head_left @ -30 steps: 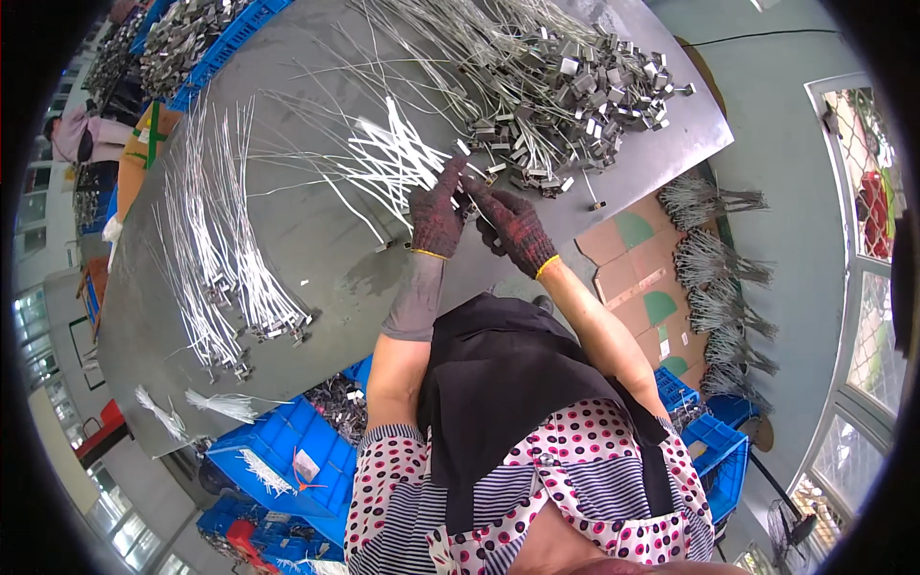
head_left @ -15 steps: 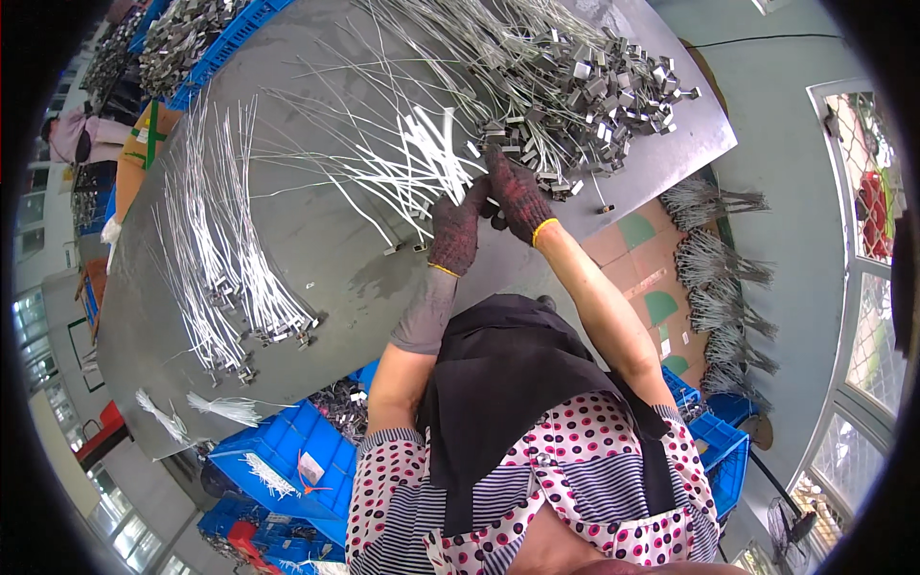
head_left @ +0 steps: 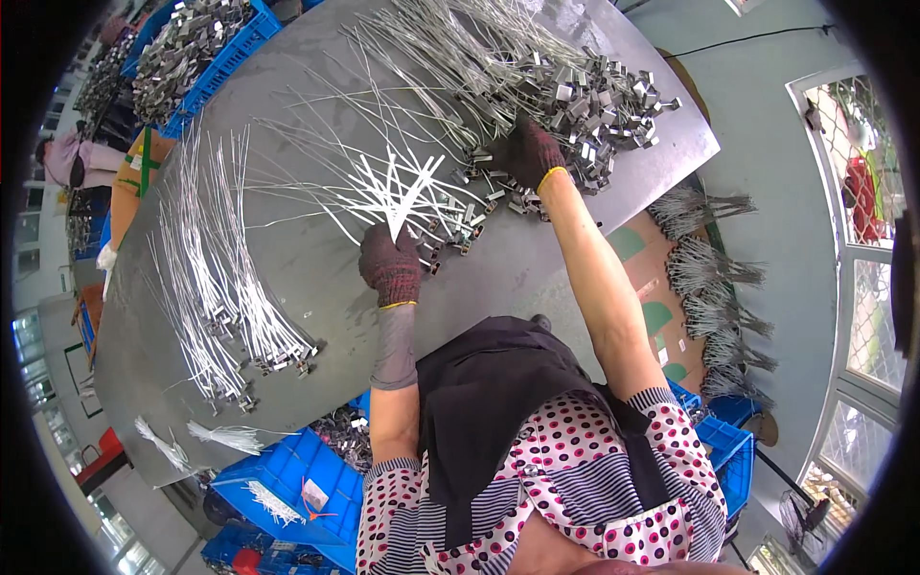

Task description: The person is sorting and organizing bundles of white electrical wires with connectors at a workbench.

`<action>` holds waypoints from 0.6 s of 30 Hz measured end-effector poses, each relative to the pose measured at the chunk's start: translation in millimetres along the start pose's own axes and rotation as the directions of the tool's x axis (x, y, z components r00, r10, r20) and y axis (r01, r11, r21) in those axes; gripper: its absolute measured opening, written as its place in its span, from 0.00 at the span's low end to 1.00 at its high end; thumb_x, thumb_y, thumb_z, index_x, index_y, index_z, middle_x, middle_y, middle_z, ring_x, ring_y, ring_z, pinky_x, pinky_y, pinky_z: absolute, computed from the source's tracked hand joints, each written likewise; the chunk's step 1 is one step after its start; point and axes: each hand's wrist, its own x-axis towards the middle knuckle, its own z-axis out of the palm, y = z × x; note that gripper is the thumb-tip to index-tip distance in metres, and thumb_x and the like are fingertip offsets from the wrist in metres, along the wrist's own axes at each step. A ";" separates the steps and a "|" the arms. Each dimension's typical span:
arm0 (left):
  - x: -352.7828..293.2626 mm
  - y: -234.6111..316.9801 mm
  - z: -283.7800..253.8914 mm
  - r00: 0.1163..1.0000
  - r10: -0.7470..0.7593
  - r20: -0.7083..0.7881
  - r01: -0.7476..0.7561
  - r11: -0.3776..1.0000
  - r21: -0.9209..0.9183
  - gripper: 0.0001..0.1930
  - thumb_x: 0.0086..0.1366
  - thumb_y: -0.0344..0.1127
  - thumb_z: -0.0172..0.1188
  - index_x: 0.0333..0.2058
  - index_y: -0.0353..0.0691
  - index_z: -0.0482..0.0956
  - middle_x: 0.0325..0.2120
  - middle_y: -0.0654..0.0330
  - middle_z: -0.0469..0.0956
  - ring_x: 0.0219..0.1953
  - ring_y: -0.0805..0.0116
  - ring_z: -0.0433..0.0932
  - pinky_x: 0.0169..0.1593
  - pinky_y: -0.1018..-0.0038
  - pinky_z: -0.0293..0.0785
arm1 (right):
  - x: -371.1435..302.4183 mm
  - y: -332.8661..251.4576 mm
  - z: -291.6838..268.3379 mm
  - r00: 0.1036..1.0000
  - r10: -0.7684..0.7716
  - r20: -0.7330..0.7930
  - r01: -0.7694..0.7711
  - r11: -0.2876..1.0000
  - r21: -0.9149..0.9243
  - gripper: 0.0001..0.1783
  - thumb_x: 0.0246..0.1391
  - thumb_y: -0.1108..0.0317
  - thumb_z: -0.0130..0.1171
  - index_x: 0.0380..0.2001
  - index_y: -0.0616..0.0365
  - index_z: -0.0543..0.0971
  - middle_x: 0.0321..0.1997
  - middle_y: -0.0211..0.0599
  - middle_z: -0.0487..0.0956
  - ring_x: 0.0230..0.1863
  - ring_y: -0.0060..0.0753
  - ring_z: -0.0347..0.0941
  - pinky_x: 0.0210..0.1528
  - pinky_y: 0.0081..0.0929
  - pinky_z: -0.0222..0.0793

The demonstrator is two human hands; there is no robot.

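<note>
My left hand [head_left: 391,266], in a dark red-and-black knit glove, is closed around the lower ends of thin white strips [head_left: 398,206] that fan out above it. Some of these strips lie across loose wires with small metal ends [head_left: 462,233] just right of the hand. My right hand [head_left: 533,155], gloved the same way, reaches into the near left side of a big heap of wires with small metal blocks [head_left: 585,105]. Its fingertips blend into the dark blocks, so whether it grips one is hidden.
Two sorted bunches of wires [head_left: 254,307] lie on the grey metal table [head_left: 335,335] at left. Small white bundles [head_left: 225,436] rest at its near left edge. Blue crates [head_left: 287,470] stand below. Grey wire bundles [head_left: 714,278] line cardboard at right. A person [head_left: 86,163] is far left.
My hands were together beside the white strips and have parted. The left moved left and down with the strips; the right moved right into the heap of metal blocks.
</note>
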 end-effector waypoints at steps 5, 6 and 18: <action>-13.2 -4.4 3.8 0.998 -0.044 0.038 0.051 0.979 -0.199 0.14 0.62 0.45 0.62 0.34 0.39 0.82 0.24 0.53 0.81 0.25 0.53 0.80 0.29 0.63 0.75 | -50.6 9.3 23.7 0.890 -0.446 0.092 0.325 0.479 -0.816 0.14 0.48 0.68 0.66 0.35 0.61 0.74 0.31 0.42 0.81 0.32 0.42 0.79 0.34 0.35 0.76; -14.8 2.3 0.3 0.908 -0.255 0.332 0.392 0.794 -0.463 0.13 0.61 0.45 0.64 0.34 0.39 0.82 0.22 0.57 0.80 0.21 0.62 0.78 0.24 0.68 0.71 | -85.1 4.5 45.8 0.886 -0.426 0.185 0.257 0.119 -0.959 0.10 0.60 0.67 0.54 0.30 0.63 0.76 0.27 0.40 0.79 0.26 0.26 0.74 0.31 0.25 0.75; -71.6 150.2 34.5 0.503 0.138 0.853 0.850 0.100 -0.517 0.16 0.65 0.34 0.62 0.48 0.30 0.76 0.31 0.52 0.80 0.26 0.66 0.80 0.31 0.68 0.83 | -289.9 44.0 -61.0 0.868 -0.472 -0.156 0.244 0.677 -0.694 0.17 0.57 0.66 0.54 0.44 0.67 0.79 0.29 0.34 0.78 0.25 0.21 0.70 0.27 0.22 0.68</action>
